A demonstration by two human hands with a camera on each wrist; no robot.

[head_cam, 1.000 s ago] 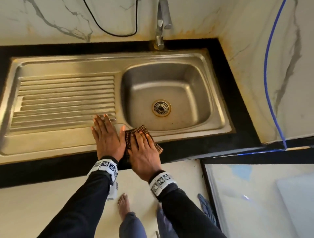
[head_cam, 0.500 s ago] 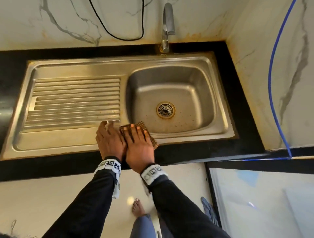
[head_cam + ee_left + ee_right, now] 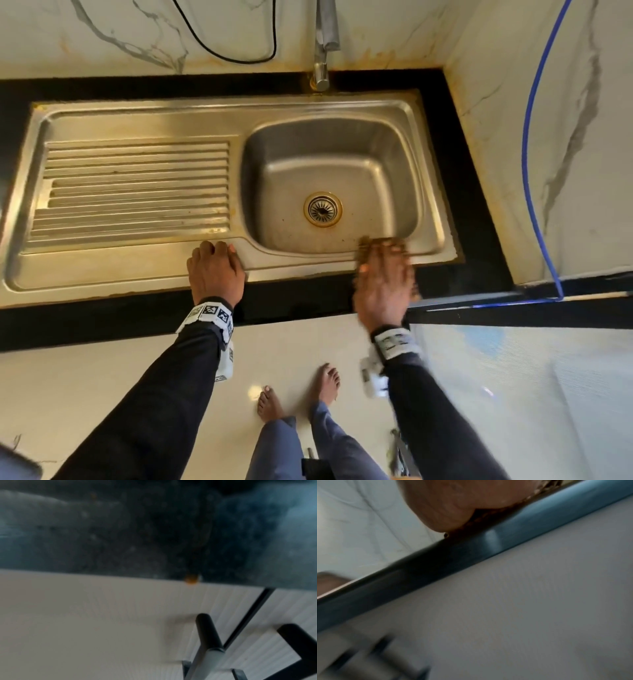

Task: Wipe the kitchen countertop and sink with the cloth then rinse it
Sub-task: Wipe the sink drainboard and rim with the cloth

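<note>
One checked cloth (image 3: 365, 245) under flat right fingers (image 3: 388, 255), left fingers (image 3: 215, 248) curled on ribbed steel sink (image 3: 137, 272)

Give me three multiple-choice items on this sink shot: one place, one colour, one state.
1. Where is the cloth?
A) on the floor
B) on the front rim of the sink
C) inside a bucket

2. What colour is the hose on the right wall?
A) red
B) green
C) blue

3. What is the right hand doing with the cloth?
A) pressing it flat
B) holding it up in the air
C) wringing it out

Answers: 1 B, it lies on the rim near the right front corner. 2 C, a blue line curves down that wall. 3 A, the palm lies on top of it, on the rim.
</note>
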